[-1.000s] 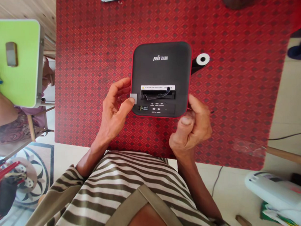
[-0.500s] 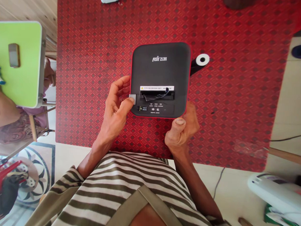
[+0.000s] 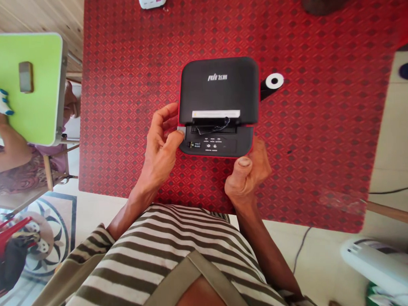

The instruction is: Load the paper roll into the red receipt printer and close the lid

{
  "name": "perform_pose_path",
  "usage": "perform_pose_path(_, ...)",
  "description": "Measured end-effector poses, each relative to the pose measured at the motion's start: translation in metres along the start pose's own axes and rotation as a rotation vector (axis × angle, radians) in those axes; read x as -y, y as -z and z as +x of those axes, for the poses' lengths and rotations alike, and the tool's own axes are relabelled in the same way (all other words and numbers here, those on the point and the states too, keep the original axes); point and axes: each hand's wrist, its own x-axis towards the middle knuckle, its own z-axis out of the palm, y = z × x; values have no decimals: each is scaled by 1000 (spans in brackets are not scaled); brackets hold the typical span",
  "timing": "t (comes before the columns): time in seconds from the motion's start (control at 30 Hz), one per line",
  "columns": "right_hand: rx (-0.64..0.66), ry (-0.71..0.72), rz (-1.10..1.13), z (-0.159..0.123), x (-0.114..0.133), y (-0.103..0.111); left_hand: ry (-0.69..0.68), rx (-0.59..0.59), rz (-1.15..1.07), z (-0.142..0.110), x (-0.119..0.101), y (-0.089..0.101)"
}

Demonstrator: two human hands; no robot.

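Observation:
A black label printer (image 3: 219,92) with a red rim is on the patterned red tabletop. Its lid stands slightly raised, with a gap between it and the front panel (image 3: 220,142). Crumpled dark film (image 3: 214,127) pokes out at the paper slot. My left hand (image 3: 162,145) grips the printer's left side, its thumb on the grey latch (image 3: 181,130) and its fingers curled along the edge. At the front right corner, my right hand (image 3: 246,174) is closed around the printer, the thumb in front and the other fingers partly hidden.
Behind the printer's right side lies a white-ended black roll (image 3: 273,82). A white device (image 3: 152,0) and a dark brown object (image 3: 321,0) are at the far side of the red table (image 3: 308,167). To the left, another person's arm (image 3: 9,144) rests by a green table (image 3: 25,117) with a phone (image 3: 26,77).
The printer's lid has popped up from its closed position, opening a gap above the front panel. Both hands keep their hold on the printer.

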Motion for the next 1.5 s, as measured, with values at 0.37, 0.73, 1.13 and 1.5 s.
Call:
perform_pose_path(0.37, -51, 47, 0, 17, 5, 5, -77, -31, -134, 0, 10, -2)
perform_pose_path(0.73, 464, 213, -159, 147, 34, 24, -165, -81, -271, 10, 17, -4)
perform_pose_path(1.13, 980, 106, -348, 186, 26, -29, -210, -57, -262, 10, 27, -9)
perform_pose_path(1.5, 882, 263, -376, 194, 56, 8, -237, -24, -233, 8, 23, -4)
